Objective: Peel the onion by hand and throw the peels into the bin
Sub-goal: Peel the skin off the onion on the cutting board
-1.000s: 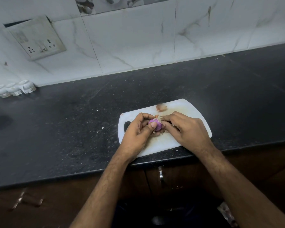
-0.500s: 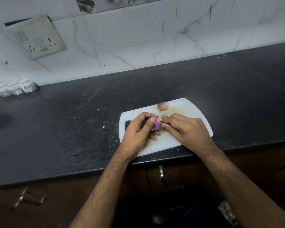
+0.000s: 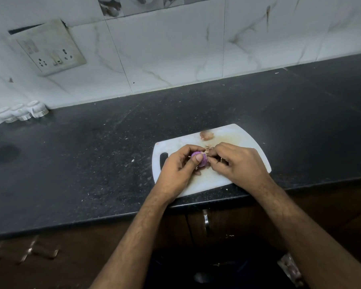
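A small purple onion is held over the white cutting board near the counter's front edge. My left hand grips the onion, thumb pressed on its top. My right hand is closed at the onion's right side, fingertips pinching at its skin. A loose piece of brownish peel lies at the board's far edge, and a few dry shreds rest just behind my fingers. No bin shows in the head view.
The board sits on a black speckled counter backed by a white tiled wall with a switch plate. Three small white jars stand at the far left. Brown cabinet doors with a metal handle lie below.
Both hands stayed on the board. My left thumb shifted across the onion, which has turned slightly in my grip.
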`<state>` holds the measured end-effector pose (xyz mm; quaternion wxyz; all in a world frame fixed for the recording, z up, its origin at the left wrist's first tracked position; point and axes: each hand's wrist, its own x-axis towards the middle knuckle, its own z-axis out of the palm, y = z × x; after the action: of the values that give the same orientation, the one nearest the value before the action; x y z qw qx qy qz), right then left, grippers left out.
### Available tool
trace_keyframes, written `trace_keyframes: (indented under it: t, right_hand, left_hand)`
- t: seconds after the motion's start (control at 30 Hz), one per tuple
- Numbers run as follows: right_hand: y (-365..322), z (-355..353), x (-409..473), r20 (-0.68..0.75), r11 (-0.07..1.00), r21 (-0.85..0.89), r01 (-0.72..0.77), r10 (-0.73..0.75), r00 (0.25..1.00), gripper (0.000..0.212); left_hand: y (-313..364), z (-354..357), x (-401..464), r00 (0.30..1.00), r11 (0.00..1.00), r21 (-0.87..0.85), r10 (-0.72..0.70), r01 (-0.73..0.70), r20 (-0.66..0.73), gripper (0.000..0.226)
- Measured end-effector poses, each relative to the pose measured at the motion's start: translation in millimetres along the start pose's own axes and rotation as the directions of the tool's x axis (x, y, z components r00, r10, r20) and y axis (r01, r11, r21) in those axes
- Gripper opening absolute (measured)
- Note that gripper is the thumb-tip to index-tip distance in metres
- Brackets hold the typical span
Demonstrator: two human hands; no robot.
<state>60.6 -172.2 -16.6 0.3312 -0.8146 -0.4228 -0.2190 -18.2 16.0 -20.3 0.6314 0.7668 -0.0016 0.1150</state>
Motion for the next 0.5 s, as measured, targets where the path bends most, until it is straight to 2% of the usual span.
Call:
trace_keyframes:
  t: [0.23,0.5]
  right_hand:
    - [-3.0,-2.7,1.2,0.032,1.000,0.021,0.008,-0.009,0.999,0.018]
    - [-1.5,-2.9,0.8,-0.019,0.999,0.037,0.017,-0.016,1.000,0.016]
  left_hand:
    - [0.2,-0.1,0.4,0.998,0.997,-0.070,-0.015,0.010,-0.060,0.021]
    - [0.0,-1.3,0.9,0.999,0.994,-0.103,-0.030,0.027,-0.030,0.020]
